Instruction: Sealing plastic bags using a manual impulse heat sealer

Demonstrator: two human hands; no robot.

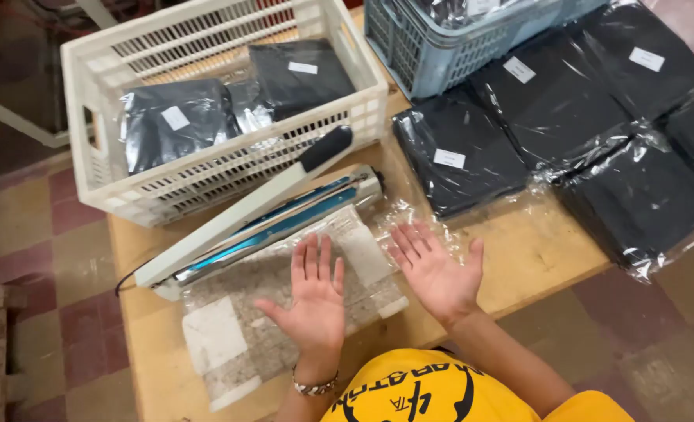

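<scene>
Left hand (313,301): flat on clear bag (284,312), fingers spread.
Right hand (438,270): open, fingers spread.
Bag axis: lower-left to upper-right, beside sealer (245,219).

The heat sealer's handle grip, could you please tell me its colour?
Black, on the white heat sealer; its handle grip shows best in the head view.

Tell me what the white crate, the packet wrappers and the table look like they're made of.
White crate: matte moulded plastic, judging by its slotted walls. Packet wrappers: thin clear glossy film, probably plastic; it crinkles and glares. Table: pale, dull wood or board, faint grain.
</scene>
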